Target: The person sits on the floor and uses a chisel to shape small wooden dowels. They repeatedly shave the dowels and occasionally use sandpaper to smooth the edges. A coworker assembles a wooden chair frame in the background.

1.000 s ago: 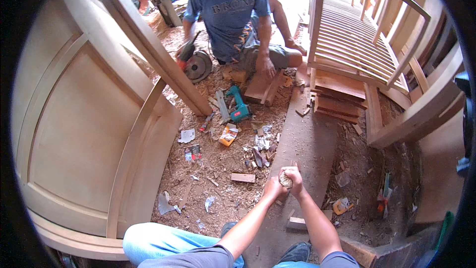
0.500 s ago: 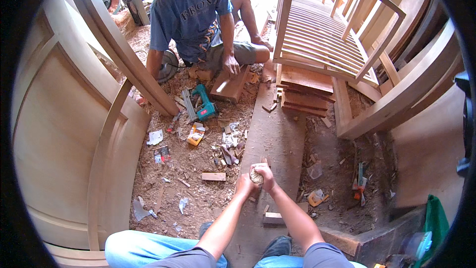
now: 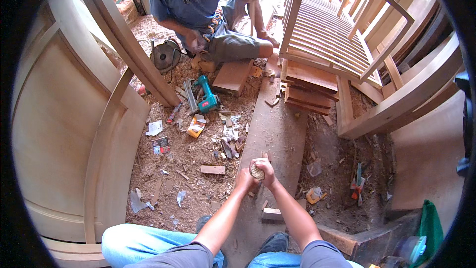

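Over the long plank (image 3: 275, 129), my left hand (image 3: 245, 180) and my right hand (image 3: 266, 170) are closed together around a short, round thing with a pale, rough-textured end (image 3: 256, 171). Its kind does not show, since fingers cover most of it. A bit of brown wood shows just beyond my right hand. Nearer to me on the plank lies a small wooden block (image 3: 273, 214). Left of my hands, another small block (image 3: 212, 169) rests among the shavings.
A co-worker (image 3: 198, 15) sits ahead, beside a flat board (image 3: 233, 77) and a teal nail gun (image 3: 204, 97). Stacked boards (image 3: 310, 82) and a slatted frame (image 3: 327, 34) stand at the far right. A panelled wooden piece (image 3: 59, 114) lines the left.
The co-worker has lifted a hand off the board and now holds up a long, thin wooden strip. The other hand has left the round dark tool. My hands have barely moved.
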A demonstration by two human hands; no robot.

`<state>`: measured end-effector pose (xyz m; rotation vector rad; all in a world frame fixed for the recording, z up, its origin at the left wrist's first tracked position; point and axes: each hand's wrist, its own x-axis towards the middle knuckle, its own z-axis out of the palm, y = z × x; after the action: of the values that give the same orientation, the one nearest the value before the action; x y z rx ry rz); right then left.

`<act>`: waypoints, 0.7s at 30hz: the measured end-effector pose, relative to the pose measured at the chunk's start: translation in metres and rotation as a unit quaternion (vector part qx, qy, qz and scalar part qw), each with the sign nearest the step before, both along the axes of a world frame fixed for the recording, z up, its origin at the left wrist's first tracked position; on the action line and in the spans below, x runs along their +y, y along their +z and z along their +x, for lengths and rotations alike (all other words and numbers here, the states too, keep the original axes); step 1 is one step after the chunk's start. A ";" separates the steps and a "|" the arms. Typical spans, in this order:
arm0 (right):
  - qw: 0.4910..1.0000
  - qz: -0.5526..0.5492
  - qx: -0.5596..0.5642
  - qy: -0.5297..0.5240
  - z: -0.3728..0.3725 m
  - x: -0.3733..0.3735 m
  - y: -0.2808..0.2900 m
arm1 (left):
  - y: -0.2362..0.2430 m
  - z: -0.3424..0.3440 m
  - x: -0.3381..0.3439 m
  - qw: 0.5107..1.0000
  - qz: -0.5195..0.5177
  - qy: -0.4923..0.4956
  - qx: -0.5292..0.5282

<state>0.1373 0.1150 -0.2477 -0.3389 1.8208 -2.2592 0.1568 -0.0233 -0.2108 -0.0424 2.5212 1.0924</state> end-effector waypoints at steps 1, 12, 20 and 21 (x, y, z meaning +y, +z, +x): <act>0.998 0.061 0.002 -0.016 0.001 0.000 -0.001 | -0.002 0.000 0.000 1.000 0.013 0.008 0.016; 0.984 0.007 -0.082 -0.158 0.010 -0.012 0.041 | -0.039 0.001 0.001 0.997 0.000 0.010 0.074; 0.992 -0.033 -0.061 -0.104 0.004 -0.008 0.056 | -0.014 -0.005 0.001 0.997 -0.021 -0.040 0.066; 0.991 -0.058 -0.082 -0.084 0.008 -0.007 0.061 | -0.011 -0.002 0.001 0.997 -0.036 -0.050 0.044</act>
<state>0.1450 0.1076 -0.1871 -0.0173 1.6967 -2.4309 0.1546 -0.0227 -0.2221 0.1149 2.6088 0.9849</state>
